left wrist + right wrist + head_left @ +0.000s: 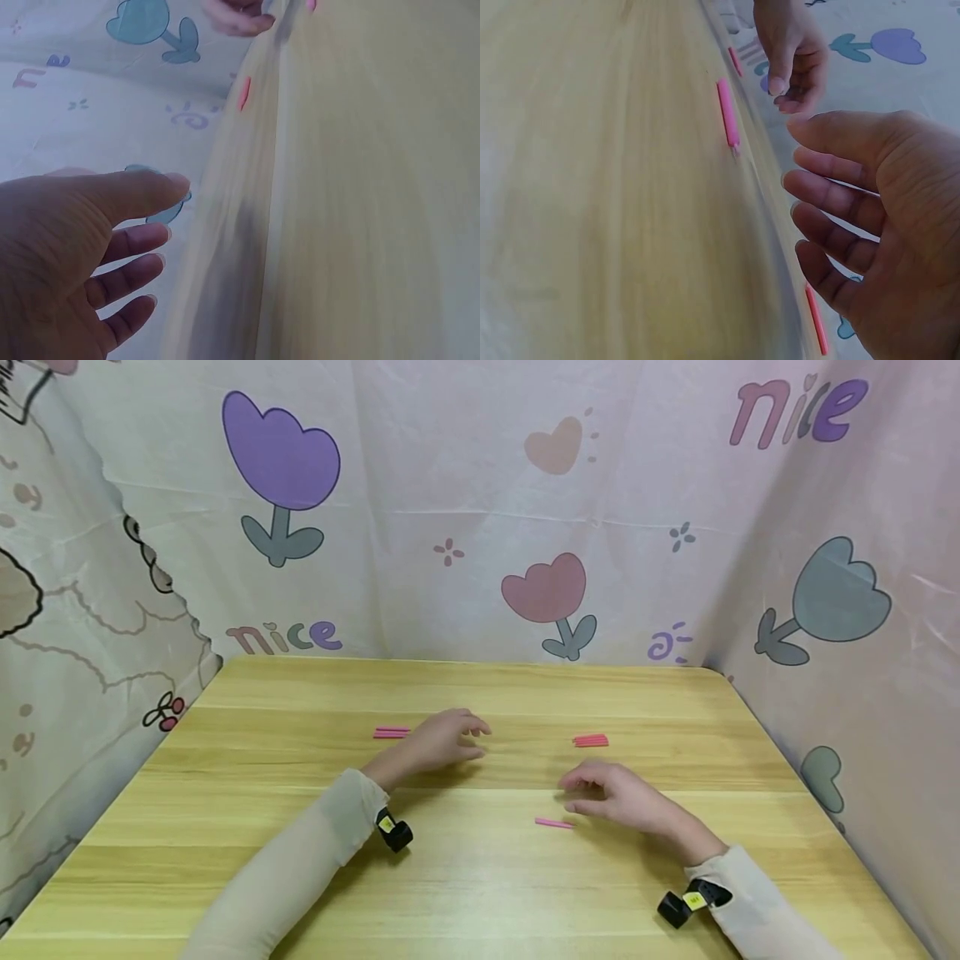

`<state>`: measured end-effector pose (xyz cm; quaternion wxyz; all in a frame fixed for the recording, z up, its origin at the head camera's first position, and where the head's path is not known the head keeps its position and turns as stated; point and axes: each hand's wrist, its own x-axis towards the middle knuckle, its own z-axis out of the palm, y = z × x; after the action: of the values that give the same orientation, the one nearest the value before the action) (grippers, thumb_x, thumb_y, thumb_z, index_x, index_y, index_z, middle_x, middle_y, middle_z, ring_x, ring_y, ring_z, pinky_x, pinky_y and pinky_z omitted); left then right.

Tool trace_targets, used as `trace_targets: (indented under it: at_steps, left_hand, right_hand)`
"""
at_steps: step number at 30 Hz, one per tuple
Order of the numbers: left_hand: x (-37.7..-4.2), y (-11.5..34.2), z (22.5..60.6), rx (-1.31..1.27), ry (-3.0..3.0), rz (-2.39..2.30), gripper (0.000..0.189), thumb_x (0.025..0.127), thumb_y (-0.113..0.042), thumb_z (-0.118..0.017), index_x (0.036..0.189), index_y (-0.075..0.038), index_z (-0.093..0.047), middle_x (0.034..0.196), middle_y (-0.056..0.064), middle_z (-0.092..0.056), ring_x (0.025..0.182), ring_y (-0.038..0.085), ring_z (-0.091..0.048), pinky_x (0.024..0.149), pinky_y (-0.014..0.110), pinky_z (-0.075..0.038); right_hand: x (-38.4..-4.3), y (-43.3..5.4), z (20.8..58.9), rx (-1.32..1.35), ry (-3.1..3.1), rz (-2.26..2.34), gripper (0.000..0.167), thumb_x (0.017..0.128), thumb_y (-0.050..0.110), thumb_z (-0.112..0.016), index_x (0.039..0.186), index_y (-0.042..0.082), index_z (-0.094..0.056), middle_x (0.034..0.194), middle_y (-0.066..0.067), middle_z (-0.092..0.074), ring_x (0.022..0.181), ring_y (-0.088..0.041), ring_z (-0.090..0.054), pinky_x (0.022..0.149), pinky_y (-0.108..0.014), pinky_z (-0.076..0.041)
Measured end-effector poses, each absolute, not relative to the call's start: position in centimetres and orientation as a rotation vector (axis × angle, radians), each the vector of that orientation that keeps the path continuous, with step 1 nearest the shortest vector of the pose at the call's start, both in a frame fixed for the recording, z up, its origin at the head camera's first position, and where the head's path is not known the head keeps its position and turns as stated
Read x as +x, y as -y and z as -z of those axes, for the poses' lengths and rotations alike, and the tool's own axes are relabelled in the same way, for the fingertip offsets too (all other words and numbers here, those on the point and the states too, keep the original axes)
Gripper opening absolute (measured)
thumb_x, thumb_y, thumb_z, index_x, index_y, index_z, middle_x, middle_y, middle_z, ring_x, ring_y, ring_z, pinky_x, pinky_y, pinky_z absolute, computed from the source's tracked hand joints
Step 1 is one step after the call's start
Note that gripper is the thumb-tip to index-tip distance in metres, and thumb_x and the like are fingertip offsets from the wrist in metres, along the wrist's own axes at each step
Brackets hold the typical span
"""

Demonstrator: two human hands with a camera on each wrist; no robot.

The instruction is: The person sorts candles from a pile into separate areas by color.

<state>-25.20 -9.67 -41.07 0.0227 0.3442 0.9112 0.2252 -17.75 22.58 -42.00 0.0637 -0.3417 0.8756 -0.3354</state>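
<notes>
My left hand (444, 739) hovers over the far middle of the table, fingers loosely bent and holding nothing. By its wrist, on the left, lie a few magenta sticks (391, 733) side by side. My right hand (611, 795) is held over the right half, thumb apart from the fingers, also with nothing in it. Just below its thumb rests a single pink stick (554, 823); in the right wrist view this pink stick (727, 112) has a thin pale tip like a candle's wick. Beyond the right hand is a bundle of coral-red sticks (590, 741).
The wooden table (465, 893) runs back to a printed cloth (420, 460) hung behind it and along both sides. A black wrist camera (395, 831) is strapped on the left sleeve, and another black wrist camera (677, 910) on the right.
</notes>
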Motion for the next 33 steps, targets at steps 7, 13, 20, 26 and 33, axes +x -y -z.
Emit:
trace_targets:
  at_steps: [7, 13, 20, 26, 33]
  left_hand:
    - [-25.5, 12.1, 41.1, 0.990, -2.844, -0.716, 0.034, 0.089, -0.023, -0.073, 0.120, -0.010, -0.067, 0.103, 0.003, -0.063, 0.096, 0.018, -0.058, 0.088, 0.038, -0.047]
    - [-25.6, 14.0, 41.1, 0.904, -2.867, -0.730, 0.034, 0.090, -0.024, -0.073, 0.121, -0.010, -0.067, 0.105, 0.002, -0.063, 0.098, 0.020, -0.058, 0.089, 0.039, -0.047]
    - [-25.6, 16.5, 41.1, 0.880, -2.884, -0.781, 0.034, 0.091, -0.023, -0.072, 0.121, -0.008, -0.067, 0.105, 0.004, -0.063, 0.096, 0.022, -0.059, 0.086, 0.042, -0.048]
    - [-25.7, 18.3, 41.5, 0.867, -2.889, -0.845, 0.034, 0.090, -0.021, -0.072, 0.120, -0.005, -0.067, 0.109, 0.009, -0.064, 0.098, 0.025, -0.061, 0.088, 0.043, -0.050]
    - [-25.7, 19.7, 41.9, 0.804, -2.903, -0.863, 0.032, 0.091, -0.019, -0.072, 0.119, -0.004, -0.067, 0.107, 0.008, -0.064, 0.100, 0.027, -0.061, 0.091, 0.046, -0.048]
  right_hand:
    - [-17.4, -22.2, 41.9, -1.042, -2.606, 0.976, 0.025, 0.090, 0.025, -0.072, 0.113, 0.017, -0.069, 0.105, 0.008, -0.067, 0.095, -0.011, -0.061, 0.083, -0.030, -0.051]
    - [-17.0, -21.7, 41.6, -1.058, -2.584, 0.935, 0.023, 0.088, 0.019, -0.074, 0.111, 0.017, -0.070, 0.105, 0.009, -0.066, 0.095, -0.009, -0.060, 0.084, -0.029, -0.050]
    - [-16.9, -21.5, 41.8, -1.105, -2.588, 0.874, 0.022, 0.086, 0.018, -0.076, 0.108, 0.019, -0.072, 0.102, 0.011, -0.064, 0.090, -0.008, -0.059, 0.080, -0.028, -0.051]
    - [-16.9, -21.5, 42.2, -1.167, -2.600, 0.865, 0.021, 0.084, 0.014, -0.077, 0.105, 0.020, -0.072, 0.097, 0.011, -0.063, 0.085, -0.007, -0.058, 0.076, -0.025, -0.051]
    - [-16.9, -21.4, 42.4, -1.285, -2.629, 0.843, 0.019, 0.085, 0.009, -0.075, 0.102, 0.017, -0.073, 0.093, 0.010, -0.063, 0.082, -0.007, -0.058, 0.072, -0.024, -0.051]
